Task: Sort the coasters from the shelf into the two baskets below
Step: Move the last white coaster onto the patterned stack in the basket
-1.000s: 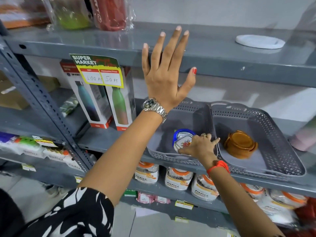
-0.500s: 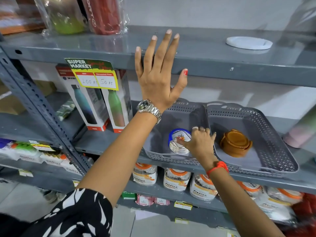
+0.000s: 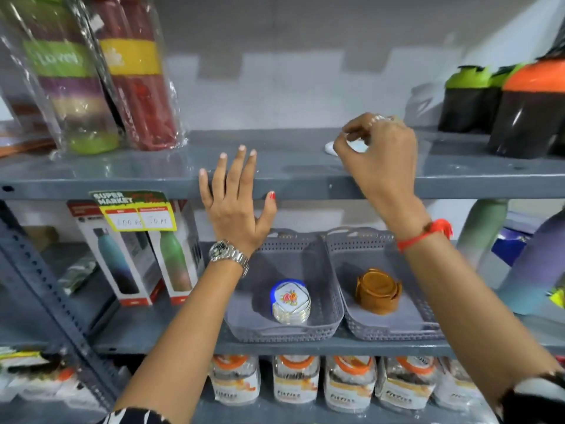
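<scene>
A white coaster lies on the upper grey shelf, mostly hidden under my right hand. That hand's fingers curl over it and the thumb sits at its left edge; whether they grip it is unclear. My left hand is flat and spread against the shelf's front edge, holding nothing. On the shelf below stand two grey baskets. The left basket holds a stack of white floral coasters with a blue rim. The right basket holds a stack of brown coasters.
Wrapped bottles stand at the upper shelf's left, and shaker cups with green and orange lids at its right. Boxed bottles under a price tag sit left of the baskets, and tall bottles to their right. Packaged jars fill the lowest shelf.
My right hand left the left basket, where the floral coaster now rests on the stack, and rose to the white coaster on the upper shelf. My left hand stayed at the shelf edge.
</scene>
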